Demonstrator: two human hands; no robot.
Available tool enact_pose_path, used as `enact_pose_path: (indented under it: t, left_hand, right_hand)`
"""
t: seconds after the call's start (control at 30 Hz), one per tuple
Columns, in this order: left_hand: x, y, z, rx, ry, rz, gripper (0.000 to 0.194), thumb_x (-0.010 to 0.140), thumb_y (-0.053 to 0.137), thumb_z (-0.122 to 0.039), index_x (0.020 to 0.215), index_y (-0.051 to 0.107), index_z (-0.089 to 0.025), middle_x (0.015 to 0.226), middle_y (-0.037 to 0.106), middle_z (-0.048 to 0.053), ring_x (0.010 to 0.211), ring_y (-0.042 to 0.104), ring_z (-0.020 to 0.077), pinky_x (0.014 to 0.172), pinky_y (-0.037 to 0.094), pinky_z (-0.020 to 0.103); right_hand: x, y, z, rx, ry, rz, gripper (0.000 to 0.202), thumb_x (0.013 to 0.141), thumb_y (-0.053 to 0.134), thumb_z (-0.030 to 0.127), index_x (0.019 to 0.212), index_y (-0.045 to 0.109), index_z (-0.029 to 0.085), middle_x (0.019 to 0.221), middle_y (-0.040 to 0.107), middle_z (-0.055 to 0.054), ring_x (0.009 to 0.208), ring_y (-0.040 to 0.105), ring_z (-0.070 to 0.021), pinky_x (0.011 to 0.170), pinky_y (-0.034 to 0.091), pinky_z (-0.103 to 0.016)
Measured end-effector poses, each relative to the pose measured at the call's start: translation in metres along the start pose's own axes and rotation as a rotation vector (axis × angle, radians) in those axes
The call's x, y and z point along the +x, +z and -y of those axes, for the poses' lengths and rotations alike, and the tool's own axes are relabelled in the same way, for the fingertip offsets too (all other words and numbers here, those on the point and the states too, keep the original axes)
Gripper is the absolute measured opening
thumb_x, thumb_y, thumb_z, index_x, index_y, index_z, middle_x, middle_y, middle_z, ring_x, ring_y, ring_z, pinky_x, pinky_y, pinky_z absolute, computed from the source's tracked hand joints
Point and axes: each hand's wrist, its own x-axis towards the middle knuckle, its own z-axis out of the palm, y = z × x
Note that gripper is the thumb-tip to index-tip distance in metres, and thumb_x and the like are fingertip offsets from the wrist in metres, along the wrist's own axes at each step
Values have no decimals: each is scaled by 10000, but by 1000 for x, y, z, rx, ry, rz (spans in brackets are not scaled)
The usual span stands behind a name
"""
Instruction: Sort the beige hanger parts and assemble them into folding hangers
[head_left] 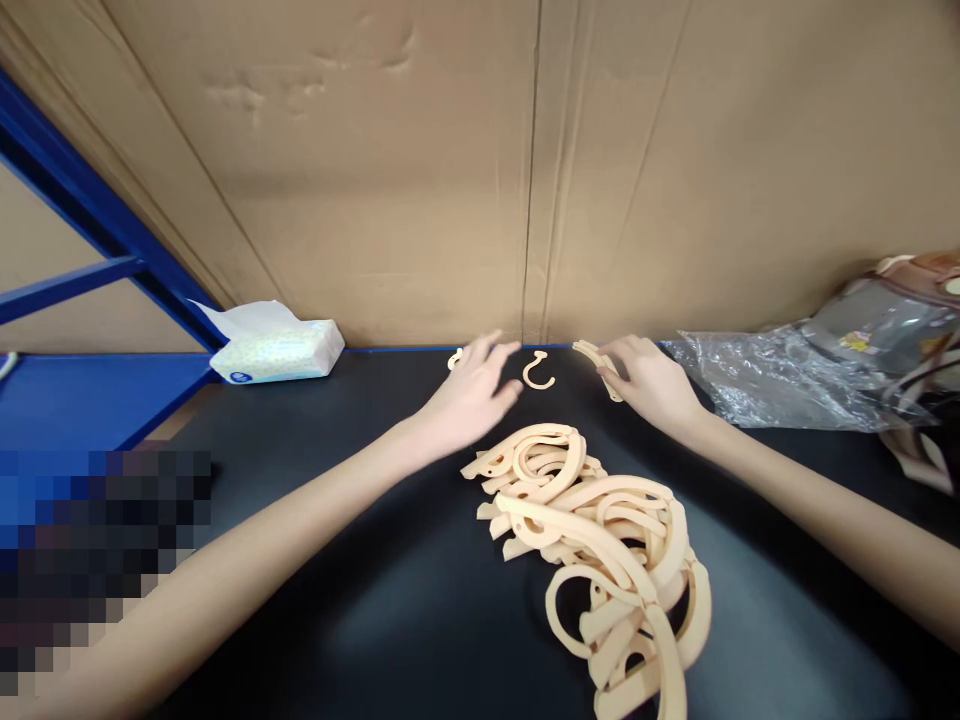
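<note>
Several beige hangers [589,538], one illegible tissue-pack logo [241,377]

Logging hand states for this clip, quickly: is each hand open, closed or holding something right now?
Left hand: open, nothing visibly held.
Right hand: at a cream piece; whether it grips it cannot be told.

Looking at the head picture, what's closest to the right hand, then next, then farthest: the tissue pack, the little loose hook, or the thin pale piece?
From the right hand:
1. Thin pale piece: right at its thumb and fingers.
2. Little loose hook: to its left, between the two hands.
3. Tissue pack: far left, past the left hand.
</note>
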Motion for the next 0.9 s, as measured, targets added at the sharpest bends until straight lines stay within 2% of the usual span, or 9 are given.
enact_pose_path:
  t: [0.1,0.17,0.23,0.4,0.53,0.6,0.67,0.77,0.9]
  left_hand:
    - [-50,-20,-37,68,425,218,421,917,487,-360,1323,464,-253,1431,423,70,1343,348,226,1090,321,380]
    - [-78,-22,-52,156,534,246,475,861,573,-325,1313,468,-223,1346,511,90,1283,415,252,1067,336,378]
    - [-93,-16,-56,211,546,236,394,848,582,-274,1232,525,-205,1270,563,92,1187,491,269,999,380,390]
    - [-88,-3,-41,275,388,160,237,870,575,-300,1069,566,-171,1079,609,79,969,543,252,775,419,367]
    - [-83,-12,-35,203,145,39,263,861,575,-398,999,584,-175,1025,610,69,930,513,258,769,396,377]
    - [-82,-20,-38,-66,-13,38,310,851,565,-464,984,600,-186,986,629,54,923,529,246,788,406,366]
    - [-81,-28,-44,-494,-121,154,311,863,537,-475,968,623,-195,966,649,38,914,564,211,796,428,321]
    - [-76,-33,-54,-1018,-167,278,215,879,522,-368,919,636,-190,945,658,25,901,594,162,798,441,253]
    - [-70,-29,-60,-1154,-167,90,151,837,442,-204,712,522,-176,741,550,-15,711,531,110,664,421,203]
  right_hand:
    - [-27,-36,34,73,-155,-24,161,911,478,310,953,588,201,939,640,-66,900,582,-217,756,455,-332]
    - [-49,-57,59,150,-258,122,181,908,499,376,902,584,216,820,633,-31,740,585,-178,654,450,-297]
    - [-68,-67,80,148,-358,224,176,893,527,381,852,571,216,740,620,-15,676,570,-178,600,431,-295]
    - [-80,-59,96,192,-304,328,130,821,623,303,900,588,206,734,627,-8,684,584,-179,599,443,-284]
    - [-75,-59,96,437,-150,398,162,849,582,265,1003,628,243,772,617,11,666,573,-139,609,448,-256]
    - [-72,-68,99,661,-34,390,200,875,555,315,1056,620,260,721,586,31,606,534,-116,566,435,-236]
    - [-68,-79,104,848,50,337,236,874,557,363,1072,604,244,639,521,49,546,485,-105,513,413,-226]
    - [-64,-94,108,952,88,271,251,855,579,373,1056,581,223,602,475,53,528,479,-109,488,405,-230]
    - [-64,-106,103,730,-7,155,273,878,537,380,1113,550,243,640,552,28,556,519,-132,508,412,-252]
